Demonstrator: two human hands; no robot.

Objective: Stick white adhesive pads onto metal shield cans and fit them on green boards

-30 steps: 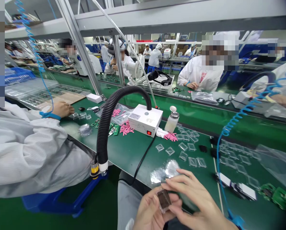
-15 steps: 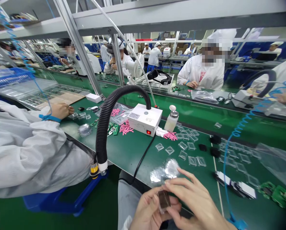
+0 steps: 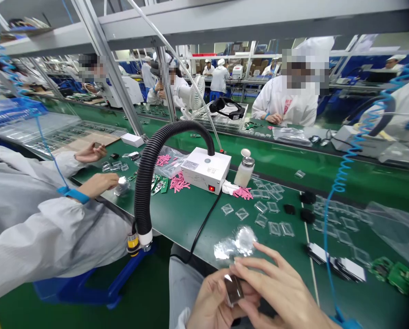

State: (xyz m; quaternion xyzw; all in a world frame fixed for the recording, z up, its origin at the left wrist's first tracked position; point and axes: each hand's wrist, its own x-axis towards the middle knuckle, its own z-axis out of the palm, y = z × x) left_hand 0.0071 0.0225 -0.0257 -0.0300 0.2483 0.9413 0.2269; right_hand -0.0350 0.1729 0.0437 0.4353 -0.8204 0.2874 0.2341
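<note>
Close to my lap, both hands hold a small clear plastic piece with a dark, glossy window (image 3: 234, 289). My left hand (image 3: 209, 297) is closed around its left side, thumb along the edge and fingers underneath. Over the right side lies my right hand (image 3: 287, 292), its thumb at the lower edge and fingertips by the upper corner; the index finger reaches out. Just beyond my fingertips, crumpled clear film (image 3: 237, 242) rests on the green table (image 3: 187, 219). Several clear plastic frames (image 3: 273, 228) are spread farther right.
A white box (image 3: 206, 169) with a black hose (image 3: 146, 173) stands ahead, beside a bottle (image 3: 244, 171) and pink strips (image 3: 179, 182). At left, a co-worker's sleeve (image 3: 29, 228) reaches over the table. A coiled blue cord (image 3: 338, 183) hangs at right, near green circuit boards (image 3: 396, 276).
The dark window has tilted slightly in my hands and now catches a bright reflection. At left, the co-worker's hands have moved apart, one reaching to the film there and the other lifting a small piece.
</note>
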